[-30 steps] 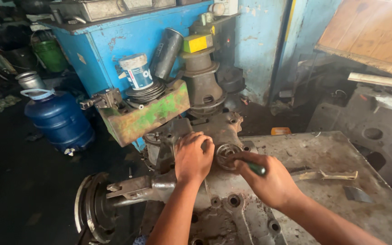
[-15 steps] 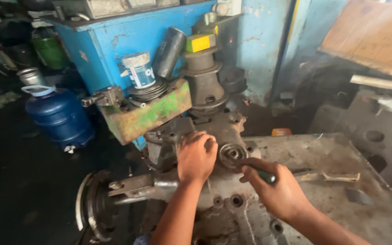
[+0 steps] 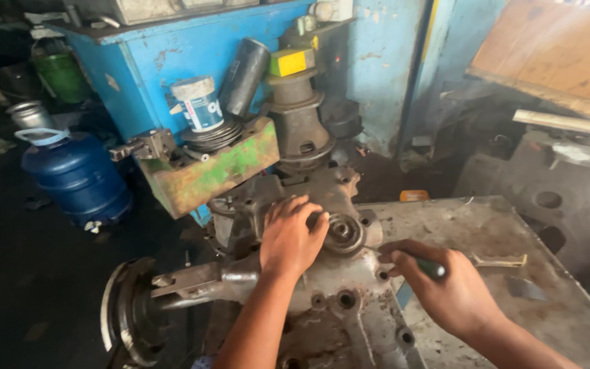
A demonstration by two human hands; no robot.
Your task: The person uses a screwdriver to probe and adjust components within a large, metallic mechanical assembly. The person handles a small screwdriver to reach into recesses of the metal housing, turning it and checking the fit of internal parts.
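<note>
A cluttered workshop with blue cabinets behind a grimy metal worktop (image 3: pixel 554 301), where two hands work on a greasy engine casting.

The grey casting (image 3: pixel 322 294) lies at the worktop's left edge, with a shaft and round flange (image 3: pixel 128 314) sticking out to the left over the dark floor. The left hand (image 3: pixel 291 239) rests flat on top of the casting, fingers spread and touching the rim of a round bearing seat (image 3: pixel 343 232), its grip loose and holding nothing. The right hand (image 3: pixel 448 290) lies just right of the casting, its grip closed around a green-handled tool (image 3: pixel 431 268); the tool's tip is hidden. A thin flat metal piece (image 3: pixel 500 260) lies on the worktop near that hand. Behind, a green metal block (image 3: pixel 209 171) carries a can (image 3: pixel 199 104) and a black cylinder (image 3: pixel 244 76), and a blue water jug (image 3: pixel 76 178) stands on the floor at left.
</note>
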